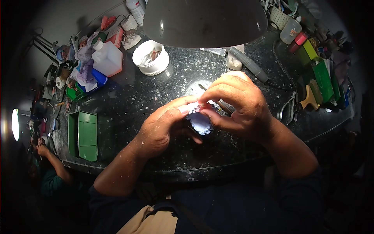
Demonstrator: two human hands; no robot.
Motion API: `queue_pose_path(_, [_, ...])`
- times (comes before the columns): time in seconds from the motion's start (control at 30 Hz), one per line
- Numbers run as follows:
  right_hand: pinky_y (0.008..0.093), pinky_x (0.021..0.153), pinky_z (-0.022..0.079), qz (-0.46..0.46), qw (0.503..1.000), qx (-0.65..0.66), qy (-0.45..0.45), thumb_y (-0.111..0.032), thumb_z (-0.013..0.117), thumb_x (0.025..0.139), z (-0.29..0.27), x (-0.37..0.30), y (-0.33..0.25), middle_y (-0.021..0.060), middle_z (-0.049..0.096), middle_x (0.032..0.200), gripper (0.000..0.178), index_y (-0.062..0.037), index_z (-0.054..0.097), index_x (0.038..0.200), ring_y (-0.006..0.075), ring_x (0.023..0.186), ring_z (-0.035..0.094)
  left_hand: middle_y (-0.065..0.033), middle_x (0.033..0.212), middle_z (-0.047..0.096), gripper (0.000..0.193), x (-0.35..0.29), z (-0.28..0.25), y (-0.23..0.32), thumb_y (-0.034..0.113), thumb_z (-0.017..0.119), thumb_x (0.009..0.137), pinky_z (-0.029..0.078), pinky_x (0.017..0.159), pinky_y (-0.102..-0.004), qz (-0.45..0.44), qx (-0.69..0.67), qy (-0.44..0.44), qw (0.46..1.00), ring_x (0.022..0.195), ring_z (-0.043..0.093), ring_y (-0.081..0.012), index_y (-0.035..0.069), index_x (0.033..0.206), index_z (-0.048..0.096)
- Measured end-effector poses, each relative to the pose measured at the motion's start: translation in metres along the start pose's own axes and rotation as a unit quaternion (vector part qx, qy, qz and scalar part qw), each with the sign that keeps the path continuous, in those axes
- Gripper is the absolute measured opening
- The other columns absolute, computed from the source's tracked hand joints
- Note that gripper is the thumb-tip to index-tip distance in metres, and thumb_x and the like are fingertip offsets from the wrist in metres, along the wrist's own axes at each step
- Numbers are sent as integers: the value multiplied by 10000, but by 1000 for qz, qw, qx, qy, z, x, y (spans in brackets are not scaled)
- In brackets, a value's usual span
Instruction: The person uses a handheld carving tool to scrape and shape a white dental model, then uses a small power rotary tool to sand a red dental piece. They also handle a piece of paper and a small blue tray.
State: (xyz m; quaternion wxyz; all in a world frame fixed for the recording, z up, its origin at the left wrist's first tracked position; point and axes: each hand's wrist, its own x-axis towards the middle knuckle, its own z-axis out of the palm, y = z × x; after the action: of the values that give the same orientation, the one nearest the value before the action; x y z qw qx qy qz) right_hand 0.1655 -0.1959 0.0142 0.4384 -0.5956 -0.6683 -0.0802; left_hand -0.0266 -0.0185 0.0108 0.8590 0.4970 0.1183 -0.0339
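Under the lamp, my left hand (157, 126) is closed around a pale, bluish-white dental cast (201, 123), its thumb and index finger at the cast's upper edge. My right hand (245, 103) comes in from the other side, thumb and index finger pinched on a small pinkish piece (198, 108) against the cast. A slim dark hand tool (224, 107) also lies in the right hand, slanting beneath its fingers. The fingers hide much of the small piece and the tool.
A grey lamp shade (204, 23) hangs above the dusty black bench. Beyond my hands are a white tub (151, 62) and a grey handpiece (249, 64). A green tray (86, 136) sits left; clutter lines both sides. Another person's arm (56, 163) shows far left.
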Motion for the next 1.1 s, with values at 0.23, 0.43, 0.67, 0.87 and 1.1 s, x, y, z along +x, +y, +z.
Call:
queue_pose_path(0.23, [393,875,515,23,999,21,-15,-140,877,904,0,-2,1,32,762,968,205,-114,760,1071,229,888,752,-213,1472,654,640,3,2,1,346,489,1158,688,944,-515,3,53,15,998,1284,701,-310,-61,1652,471])
queue_pose_path(0.43, [389,880,553,46,998,43,-3,-188,909,885,3,-4,3,55,775,993,393,-100,760,1238,233,876,761,-232,1547,627,664,2,6,4,340,457,1148,676,985,-516,15,63,19,998,1330,694,-325,-56,1680,434])
queue_pose_path(0.67, [395,917,588,117,989,87,-36,-403,1024,791,-2,-3,-1,82,770,1057,799,-64,701,1438,240,913,747,-306,1607,582,758,6,5,8,340,454,1082,620,1125,-559,78,20,26,996,1423,672,-413,-45,1727,346])
queue_pose_path(0.87, [422,932,556,81,995,30,-48,-477,999,807,2,-6,0,80,767,1064,669,-69,736,1268,266,960,756,-245,1600,604,707,3,5,13,339,441,1110,622,1139,-530,85,34,51,995,1391,704,-354,-50,1699,406])
queue_pose_path(1.1, [430,926,532,62,998,-6,-23,-484,990,808,-1,-3,0,89,772,1037,605,-64,754,1173,291,969,756,-146,1427,699,462,6,-12,3,246,579,1182,581,1102,-371,227,212,117,943,1327,702,-218,-32,1548,622])
